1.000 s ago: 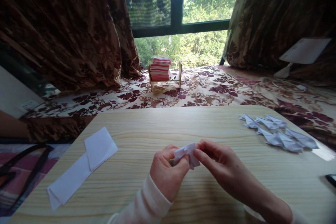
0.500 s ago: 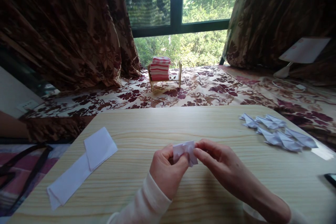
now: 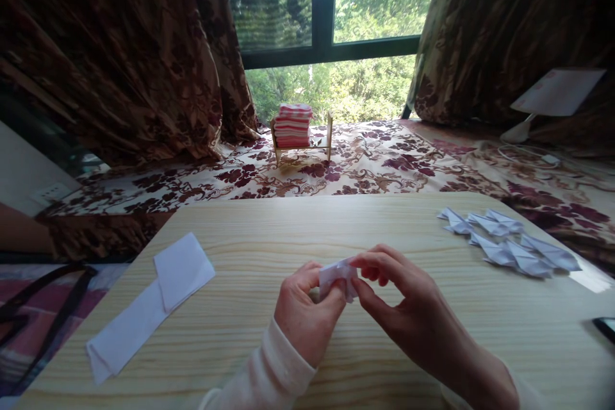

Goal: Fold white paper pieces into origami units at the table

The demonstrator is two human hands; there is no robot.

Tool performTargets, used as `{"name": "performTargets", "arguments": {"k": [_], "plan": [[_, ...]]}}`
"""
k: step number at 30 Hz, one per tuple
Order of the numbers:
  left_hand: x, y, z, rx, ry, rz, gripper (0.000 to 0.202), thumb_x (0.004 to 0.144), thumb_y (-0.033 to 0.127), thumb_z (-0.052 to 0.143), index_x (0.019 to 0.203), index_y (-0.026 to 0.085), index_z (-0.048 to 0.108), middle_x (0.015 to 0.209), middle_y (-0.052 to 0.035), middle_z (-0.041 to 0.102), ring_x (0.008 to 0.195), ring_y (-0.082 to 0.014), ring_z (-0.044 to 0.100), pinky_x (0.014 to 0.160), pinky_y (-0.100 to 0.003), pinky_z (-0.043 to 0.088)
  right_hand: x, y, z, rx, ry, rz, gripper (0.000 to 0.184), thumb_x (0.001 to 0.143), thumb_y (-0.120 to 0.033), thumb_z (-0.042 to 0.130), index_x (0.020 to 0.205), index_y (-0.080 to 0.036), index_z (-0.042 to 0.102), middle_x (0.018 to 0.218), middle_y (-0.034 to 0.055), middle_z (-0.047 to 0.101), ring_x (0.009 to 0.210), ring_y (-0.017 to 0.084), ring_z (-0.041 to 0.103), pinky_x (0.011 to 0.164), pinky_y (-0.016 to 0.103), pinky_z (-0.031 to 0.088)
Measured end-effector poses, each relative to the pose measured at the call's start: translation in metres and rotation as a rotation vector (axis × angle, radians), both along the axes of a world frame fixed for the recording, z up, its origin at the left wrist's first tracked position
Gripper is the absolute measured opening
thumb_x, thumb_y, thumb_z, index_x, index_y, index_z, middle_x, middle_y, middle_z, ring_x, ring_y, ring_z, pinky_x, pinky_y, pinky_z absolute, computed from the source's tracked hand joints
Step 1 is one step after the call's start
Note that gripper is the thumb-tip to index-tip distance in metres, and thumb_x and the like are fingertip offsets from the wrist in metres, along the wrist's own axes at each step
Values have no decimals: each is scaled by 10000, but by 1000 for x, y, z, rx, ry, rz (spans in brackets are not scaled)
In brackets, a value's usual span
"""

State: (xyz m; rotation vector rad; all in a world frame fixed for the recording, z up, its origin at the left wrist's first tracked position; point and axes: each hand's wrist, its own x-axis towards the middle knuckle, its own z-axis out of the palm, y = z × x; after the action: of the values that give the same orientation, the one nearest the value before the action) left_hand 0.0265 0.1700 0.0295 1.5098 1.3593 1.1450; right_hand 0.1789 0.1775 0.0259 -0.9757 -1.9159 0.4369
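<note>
A small folded piece of white paper is held up over the middle of the table. My left hand grips it, thumb pressed on its near face and the other fingers behind. My right hand is at the paper's right edge, with index fingertip at the top corner and thumb lower down on the same side. Its fingers are bent around that edge in a loose pinch. How the paper is folded behind the left thumb is hidden.
Flat white paper sheets lie on the wooden table at left. Several folded paper pieces are grouped at right, near a dark object at the edge. Behind stand a small rack with pink striped cloths and a white lamp.
My right hand has shifted slightly, its index finger now raised along the paper's top right corner and its thumb farther below. My left hand keeps its grip, the paper tilted a little differently.
</note>
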Motion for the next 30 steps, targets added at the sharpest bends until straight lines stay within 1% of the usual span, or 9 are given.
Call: {"name": "performTargets", "arguments": {"k": [3, 7, 9, 11, 14, 17, 21, 25, 30], "plan": [[0, -1, 0, -15, -16, -4, 186, 716, 218, 536, 575, 147, 634, 597, 10, 490, 607, -129, 476, 601, -238, 386, -1, 0, -2, 54, -30, 26, 167, 827, -82, 536, 945, -196, 568, 808, 17, 566, 725, 137, 528, 636, 259, 452], [1, 0, -1, -200, -156, 0, 192, 687, 288, 546, 611, 132, 628, 567, 4, 507, 567, -127, 457, 552, -245, 374, -1, 1, -3, 96, -68, 50, 137, 840, -67, 512, 846, -193, 564, 787, 19, 574, 721, 141, 540, 629, 258, 445], [1, 2, -1, -277, -228, 4, 227, 672, 332, 558, 622, 120, 625, 552, 0, 510, 553, -126, 449, 539, -248, 368, -1, 1, -3, 115, -87, 51, 138, 846, -71, 505, 852, -194, 568, 793, 21, 585, 725, 142, 550, 631, 253, 448], [1, 3, -1, -309, -259, 16, 256, 657, 360, 573, 630, 111, 626, 546, 1, 502, 546, -121, 435, 531, -248, 355, -2, 0, -2, 139, -105, 49, 140, 847, -75, 505, 870, -196, 570, 806, 23, 598, 730, 141, 558, 638, 248, 452], [0, 4, -2, -311, -241, 28, 256, 645, 360, 581, 634, 109, 626, 537, 12, 475, 539, -114, 410, 525, -245, 335, -3, -1, -2, 161, -135, 40, 128, 848, -93, 512, 884, -199, 572, 817, 26, 610, 737, 144, 569, 650, 249, 456], [0, 3, -2, -296, -210, 28, 230, 653, 349, 572, 588, 129, 591, 521, 25, 439, 532, -107, 388, 519, -241, 320, -3, -2, -1, 154, -176, 25, 115, 859, -121, 501, 871, -204, 580, 797, 27, 606, 723, 152, 569, 640, 258, 452], [0, 2, -1, -223, -146, 26, 225, 673, 307, 546, 506, 168, 489, 510, 36, 403, 519, -99, 367, 508, -238, 307, -2, -3, 1, 122, -218, 10, 117, 873, -138, 481, 846, -201, 576, 786, 36, 596, 716, 156, 551, 632, 269, 442], [1, 0, 1, -161, -78, 12, 220, 698, 292, 526, 521, 165, 502, 528, 30, 420, 529, -103, 385, 519, -240, 319, -2, -2, 1, 115, -249, 16, 132, 883, -156, 468, 842, -201, 585, 772, 36, 586, 701, 156, 542, 617, 267, 436], [2, 1, 1, -200, -153, 16, 239, 675, 303, 539, 489, 171, 465, 513, 39, 387, 515, -93, 362, 493, -233, 304, -1, -3, 2, 127, -260, -7, 141, 891, -157, 465, 847, -194, 595, 750, 35, 575, 687, 159, 534, 605, 264, 427]]}}
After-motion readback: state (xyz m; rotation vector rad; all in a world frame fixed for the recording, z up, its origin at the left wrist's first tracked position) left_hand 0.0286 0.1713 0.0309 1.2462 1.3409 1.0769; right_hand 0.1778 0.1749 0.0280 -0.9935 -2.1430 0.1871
